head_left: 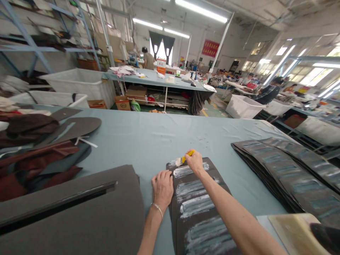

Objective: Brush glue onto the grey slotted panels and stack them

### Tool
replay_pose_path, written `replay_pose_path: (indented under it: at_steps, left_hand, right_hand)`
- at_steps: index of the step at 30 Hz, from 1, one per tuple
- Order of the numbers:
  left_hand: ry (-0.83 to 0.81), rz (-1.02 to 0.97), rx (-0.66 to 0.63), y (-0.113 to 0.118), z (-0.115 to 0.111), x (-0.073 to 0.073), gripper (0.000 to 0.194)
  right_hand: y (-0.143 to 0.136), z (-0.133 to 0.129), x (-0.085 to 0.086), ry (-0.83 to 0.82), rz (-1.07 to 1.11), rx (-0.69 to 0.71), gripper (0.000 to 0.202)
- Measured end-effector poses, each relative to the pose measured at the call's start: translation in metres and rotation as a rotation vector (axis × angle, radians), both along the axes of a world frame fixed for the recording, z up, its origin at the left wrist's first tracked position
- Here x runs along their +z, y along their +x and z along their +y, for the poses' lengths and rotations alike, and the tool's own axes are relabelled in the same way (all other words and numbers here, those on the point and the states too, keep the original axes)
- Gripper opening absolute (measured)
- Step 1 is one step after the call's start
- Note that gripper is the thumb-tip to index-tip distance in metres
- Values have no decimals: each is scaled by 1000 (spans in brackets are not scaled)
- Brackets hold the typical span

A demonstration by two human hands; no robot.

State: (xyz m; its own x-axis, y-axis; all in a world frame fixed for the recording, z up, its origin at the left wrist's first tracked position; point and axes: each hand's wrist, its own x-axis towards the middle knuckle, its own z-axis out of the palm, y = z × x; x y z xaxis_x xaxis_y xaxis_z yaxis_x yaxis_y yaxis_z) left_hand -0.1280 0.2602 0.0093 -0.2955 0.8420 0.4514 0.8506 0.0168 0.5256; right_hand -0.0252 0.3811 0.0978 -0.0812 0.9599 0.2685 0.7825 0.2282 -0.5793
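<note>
A brush with a yellow handle (pixel 190 153) is gripped in my right hand (pixel 194 162). Its pale, paste-coated bristles (pixel 179 162) touch the far left corner of a dark grey panel (pixel 175 221). Whitish wet strokes (pixel 195 205) run across that panel in several bands, partly hidden by my right forearm. My left hand (pixel 162 185) lies palm down, fingers extended, along the panel's left edge near the far end. A bracelet (pixel 158 209) circles my left wrist.
Dark panels with a slot (pixel 117 212) lie at left, beside brown and grey pieces (pixel 39 156). Coated panels (pixel 287 170) are stacked at right, near a yellowish container (pixel 294 230) at the front. Beyond the blue table (pixel 127 131) stand white bins (pixel 79 83), another table (pixel 148 78) and several people.
</note>
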Motion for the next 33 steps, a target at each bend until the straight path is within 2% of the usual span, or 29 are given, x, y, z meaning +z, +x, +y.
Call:
replay_pose_path:
  at_steps: [1,3,5,7,10,12,14,16,18,22,24,26,29,31,33]
  left_hand:
    - [-3,-1,2,0,0,0,27]
    - [-8,1,3,0,0,1,27]
    - [-11,4,3,0,1,0,27]
    - [-12,5,4,0,1,-1,27]
    - [-9,3,-1,0,3,-2,27]
    - [-7,4,1,1,3,-2,27]
    - [-8,11,4,1,3,-2,26]
    - [-10,25,8,2,3,-2,26]
    - [-11,41,14,2,3,-2,26]
    - [-19,63,3,0,4,-4,26]
    - [-19,67,-9,-1,4,-6,25]
    - [-11,64,-8,0,4,-7,26]
    - [2,50,5,1,4,-9,26]
    - [1,34,5,0,5,-9,26]
    - [-4,3,-8,-2,6,-8,26]
  right_hand:
    - [-1,-1,1,52,-37,-36,18]
    - [-3,-4,0,96,-46,27,19]
    - [1,-5,-4,53,-8,166,18]
    - [18,3,-8,2,19,186,18]
    - [70,29,-8,17,1,-15,19]
    - [108,47,-1,54,-61,-154,20]
    - [130,56,7,74,-140,-245,19]
    - [125,54,13,92,-189,-271,19]
    - [97,40,12,118,-157,-218,19]
    - [34,10,-3,70,46,130,18]
    - [34,10,-10,28,92,188,16]
    - [62,21,-9,15,98,52,17]
    - [123,42,2,53,41,-221,19]
    - [148,49,9,90,-16,-281,19]
    - [150,44,12,121,-25,-263,19]
